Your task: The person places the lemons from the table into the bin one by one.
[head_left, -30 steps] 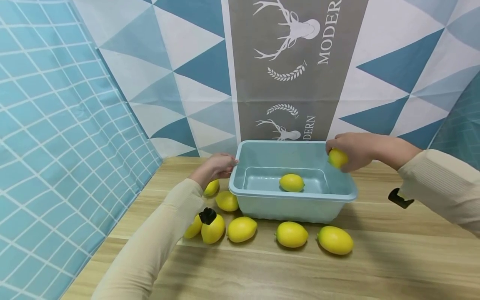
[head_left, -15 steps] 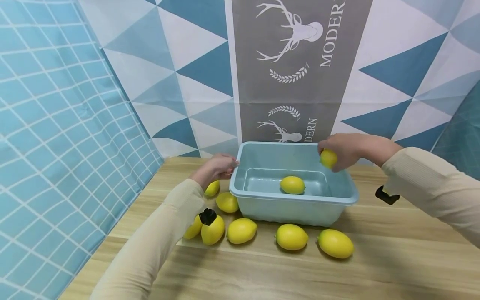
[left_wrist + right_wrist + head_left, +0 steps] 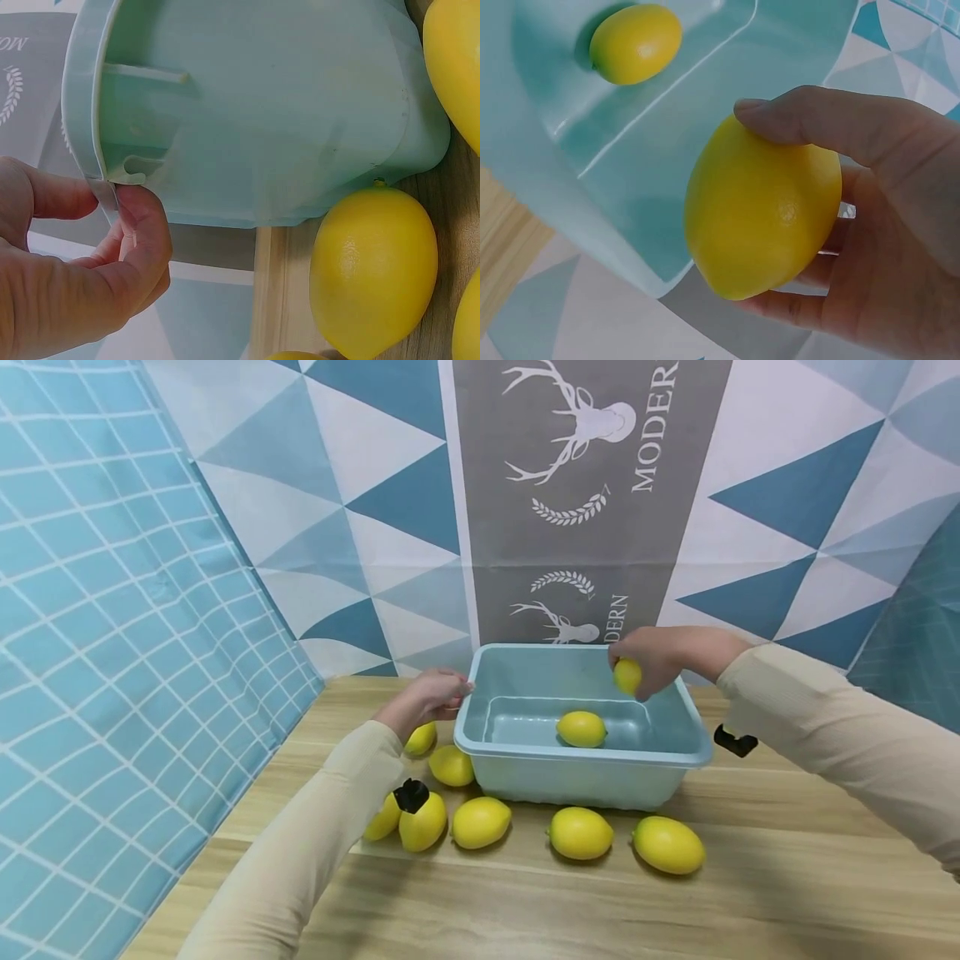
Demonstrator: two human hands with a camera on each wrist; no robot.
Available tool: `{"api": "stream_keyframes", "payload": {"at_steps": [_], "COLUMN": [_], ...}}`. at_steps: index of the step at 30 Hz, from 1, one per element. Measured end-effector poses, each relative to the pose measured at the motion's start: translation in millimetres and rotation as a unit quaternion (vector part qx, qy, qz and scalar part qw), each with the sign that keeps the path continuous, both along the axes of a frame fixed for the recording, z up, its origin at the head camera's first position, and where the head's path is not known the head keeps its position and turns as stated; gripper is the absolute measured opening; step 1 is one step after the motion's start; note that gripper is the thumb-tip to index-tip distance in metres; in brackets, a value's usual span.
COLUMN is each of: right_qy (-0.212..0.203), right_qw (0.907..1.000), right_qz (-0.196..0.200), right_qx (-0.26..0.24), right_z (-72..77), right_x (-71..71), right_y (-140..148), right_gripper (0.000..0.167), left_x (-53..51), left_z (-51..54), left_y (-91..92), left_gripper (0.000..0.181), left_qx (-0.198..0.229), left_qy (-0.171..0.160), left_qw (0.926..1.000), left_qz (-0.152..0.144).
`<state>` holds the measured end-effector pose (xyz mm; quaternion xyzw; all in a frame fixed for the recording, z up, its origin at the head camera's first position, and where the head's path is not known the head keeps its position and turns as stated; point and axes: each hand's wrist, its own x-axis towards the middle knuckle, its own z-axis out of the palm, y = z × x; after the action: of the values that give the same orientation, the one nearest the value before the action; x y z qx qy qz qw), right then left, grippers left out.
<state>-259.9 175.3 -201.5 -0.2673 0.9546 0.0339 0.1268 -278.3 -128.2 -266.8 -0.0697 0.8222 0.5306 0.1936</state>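
The right hand [image 3: 663,658] is curled round a lemon [image 3: 761,214], thumb on one side and fingers on the other, above the right end of the basin [image 3: 585,754]. The left hand [image 3: 429,696] pinches the rim at the opposite end, so the hands are well apart. The lemon's skin looks smooth, and a slackened thumb could let it slip early; released too near the edge, it might strike the rim and bounce to the table [image 3: 510,910]. Dropped from this height, it could knock the second lemon [image 3: 582,729] lying on the basin floor, though the walls would probably contain both. The left hand has only a small piece of rim, so a hard bump at the far end could swivel the basin. Sliding towards the person, it would probably push the front lemons [image 3: 581,833] and start them rolling. The side lemon [image 3: 373,274] sits close by the wall too; contact is hard to tell
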Motion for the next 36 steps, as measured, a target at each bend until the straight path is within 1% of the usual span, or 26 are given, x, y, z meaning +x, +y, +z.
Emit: {"api": "stream_keyframes", "payload": {"at_steps": [5,8,13,19,24,28,32,36], "right_qy": [-0.014,-0.022,-0.027,-0.031,-0.04,-0.047,-0.049,-0.054], "right_qw": [0.9999,0.9997,0.9996,0.9994,0.9991,0.9987,0.9985,0.9983], "right_qz": [-0.008,-0.002,-0.001,-0.012,-0.016,-0.021,-0.024,-0.023], "right_qx": [0.004,0.009,0.002,0.0,0.004,0.002,-0.005,0.007], "right_z": [-3.6,-6.0,-11.5,-18.6,-23.7,-26.0,-27.0,-25.5], "right_x": [-3.9,-5.5,-8.1,-15.3,-21.0,-21.5,-20.7,-19.3], "right_y": [-8,-12,-15,-17,-19,-20,-19,-20], "right_gripper": [0.042,0.042,0.042,0.043,0.043,0.043,0.042,0.044], "left_x": [0.4,0.8,1.8,1.7,0.7,-0.2,0.2,1.0], "left_z": [0.6,0.1,-0.4,0.2,-1.0,-1.2,-0.6,-0.9], "left_y": [-1.1,-1.4,-1.2,-1.3,-1.8,-1.9,-2.0,-2.1], "left_gripper": [0.035,0.035,0.035,0.035,0.035,0.037,0.038,0.04], "left_qx": [-0.004,-0.003,-0.001,-0.009,-0.011,-0.009,-0.007,-0.002], "left_qy": [0.003,0.003,0.001,0.005,0.002,-0.001,0.005,0.007], "left_qw": [1.0,1.0,1.0,0.9999,0.9999,0.9999,0.9999,0.9999], "left_qz": [-0.006,-0.006,-0.007,-0.011,-0.007,-0.006,-0.01,-0.014]}}
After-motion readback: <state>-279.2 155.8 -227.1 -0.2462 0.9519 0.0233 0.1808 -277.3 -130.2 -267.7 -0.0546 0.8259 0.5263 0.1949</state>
